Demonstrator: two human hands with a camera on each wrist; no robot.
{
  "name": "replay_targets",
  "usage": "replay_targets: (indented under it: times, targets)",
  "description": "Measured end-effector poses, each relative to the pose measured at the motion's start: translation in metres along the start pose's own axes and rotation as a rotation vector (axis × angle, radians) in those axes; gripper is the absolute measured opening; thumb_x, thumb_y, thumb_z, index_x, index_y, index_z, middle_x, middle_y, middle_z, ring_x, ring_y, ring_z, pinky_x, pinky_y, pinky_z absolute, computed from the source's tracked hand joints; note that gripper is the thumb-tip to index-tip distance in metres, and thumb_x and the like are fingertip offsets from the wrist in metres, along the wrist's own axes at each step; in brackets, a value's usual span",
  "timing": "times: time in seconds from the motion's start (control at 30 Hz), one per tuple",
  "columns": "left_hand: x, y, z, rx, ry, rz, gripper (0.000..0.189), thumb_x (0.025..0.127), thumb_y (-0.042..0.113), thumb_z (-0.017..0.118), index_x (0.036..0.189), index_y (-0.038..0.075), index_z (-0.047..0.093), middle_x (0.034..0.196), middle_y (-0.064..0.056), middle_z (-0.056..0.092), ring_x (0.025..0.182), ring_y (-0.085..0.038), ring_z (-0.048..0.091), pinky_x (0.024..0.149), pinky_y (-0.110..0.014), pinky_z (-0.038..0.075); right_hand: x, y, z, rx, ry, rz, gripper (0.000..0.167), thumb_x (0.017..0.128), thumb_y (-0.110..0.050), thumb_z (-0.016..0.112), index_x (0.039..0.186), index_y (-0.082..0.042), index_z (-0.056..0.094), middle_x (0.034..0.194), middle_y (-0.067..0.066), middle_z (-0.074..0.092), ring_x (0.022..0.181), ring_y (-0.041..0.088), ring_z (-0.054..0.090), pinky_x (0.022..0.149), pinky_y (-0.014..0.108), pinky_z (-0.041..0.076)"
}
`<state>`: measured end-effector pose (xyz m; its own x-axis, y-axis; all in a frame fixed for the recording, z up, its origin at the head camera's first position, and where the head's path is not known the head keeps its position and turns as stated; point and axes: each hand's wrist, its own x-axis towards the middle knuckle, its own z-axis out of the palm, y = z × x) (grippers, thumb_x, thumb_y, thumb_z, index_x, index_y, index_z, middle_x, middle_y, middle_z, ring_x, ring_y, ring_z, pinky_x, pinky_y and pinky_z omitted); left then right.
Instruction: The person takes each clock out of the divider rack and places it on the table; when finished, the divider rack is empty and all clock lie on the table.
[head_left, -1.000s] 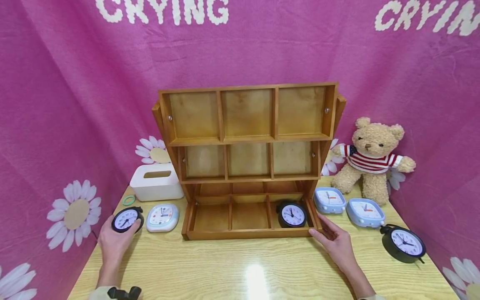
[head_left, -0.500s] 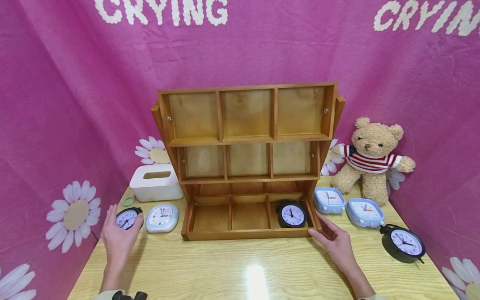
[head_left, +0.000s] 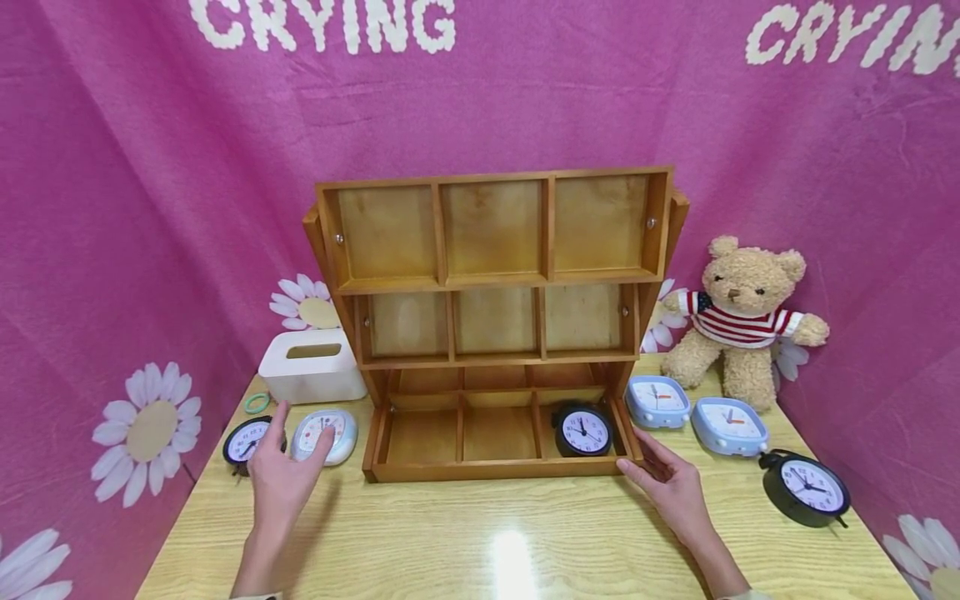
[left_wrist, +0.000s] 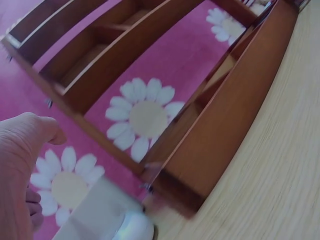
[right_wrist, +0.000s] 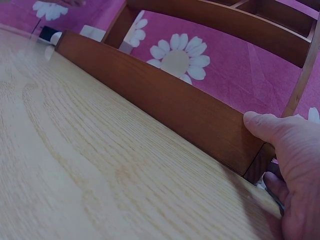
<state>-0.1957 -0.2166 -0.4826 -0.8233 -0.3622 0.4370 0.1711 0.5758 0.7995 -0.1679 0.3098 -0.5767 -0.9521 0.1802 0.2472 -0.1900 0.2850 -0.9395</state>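
Observation:
My left hand is held over the table with thumb and forefinger spread. Its thumb overlaps the white and light-blue clock in the head view; I cannot tell whether they touch. Just left of the hand, partly covered by it, lies a round black alarm clock. At the front right corner of the tiered wooden shelf, my right hand holds on, thumb over the front board and fingers along the outer side. Another black alarm clock sits in the shelf's lower right compartment.
Two blue square clocks and a black alarm clock lie right of the shelf, before a teddy bear. A white tissue box and a green ring are at the left. A pink curtain hangs behind.
My left hand has let go of the left black alarm clock and moved right to the white and light-blue clock. The right hand has stayed on the shelf corner.

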Motion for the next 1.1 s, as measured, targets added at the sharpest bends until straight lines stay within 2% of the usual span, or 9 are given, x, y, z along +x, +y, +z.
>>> replay_targets:
  times: [0.17,0.3,0.4,0.63,0.83,1.1]
  targets:
    - [-0.005,0.013,0.012,-0.003,-0.052,0.022,0.073,0.083,0.020,0.085,0.146,-0.003,0.057,0.142,-0.026,0.061,0.120,-0.051,0.061,0.101,-0.056,0.048,-0.001,-0.002,0.000,0.005,0.003,0.001,0.059,0.092,-0.007,0.080,0.145,0.005,0.058,0.145,0.028,0.056,0.117,-0.010,0.058,0.094,0.011,0.052]
    - [-0.008,0.018,0.020,-0.008,-0.065,0.042,0.071,0.082,0.019,0.087,0.145,0.000,0.060,0.136,-0.026,0.065,0.115,-0.045,0.065,0.093,-0.043,0.049,-0.002,-0.003,0.001,0.009,0.002,-0.005,0.058,0.092,-0.005,0.080,0.145,0.004,0.058,0.145,0.028,0.057,0.117,-0.009,0.059,0.093,0.011,0.052]
    - [-0.012,0.022,0.027,-0.027,-0.086,0.053,0.071,0.081,0.019,0.088,0.144,0.000,0.061,0.135,-0.025,0.066,0.116,-0.044,0.066,0.094,-0.039,0.048,-0.003,-0.004,0.001,0.015,0.000,-0.011,0.058,0.091,-0.005,0.081,0.144,0.003,0.059,0.144,0.027,0.058,0.117,-0.009,0.059,0.093,0.011,0.052]
    - [-0.023,0.030,0.047,-0.089,-0.199,0.100,0.071,0.083,0.017,0.089,0.143,-0.005,0.059,0.139,-0.024,0.065,0.124,-0.045,0.064,0.105,-0.055,0.052,-0.002,-0.004,0.000,0.019,0.004,-0.016,0.058,0.091,-0.004,0.081,0.144,0.005,0.059,0.143,0.028,0.058,0.116,-0.008,0.060,0.093,0.012,0.053]
    - [-0.029,0.037,0.067,-0.163,-0.292,0.127,0.070,0.082,0.016,0.090,0.142,-0.005,0.060,0.140,-0.022,0.064,0.128,-0.040,0.063,0.107,-0.052,0.052,-0.002,-0.003,0.000,0.021,0.001,-0.013,0.058,0.091,-0.004,0.080,0.145,0.005,0.058,0.144,0.028,0.057,0.116,-0.008,0.060,0.093,0.011,0.052]
    - [-0.037,0.058,0.093,-0.126,-0.355,0.229,0.067,0.084,0.023,0.088,0.141,0.000,0.063,0.138,-0.019,0.067,0.121,-0.039,0.067,0.100,-0.053,0.057,-0.002,-0.004,0.002,0.030,0.005,-0.006,0.058,0.091,-0.004,0.080,0.144,0.004,0.059,0.143,0.027,0.059,0.115,-0.008,0.061,0.093,0.011,0.053]
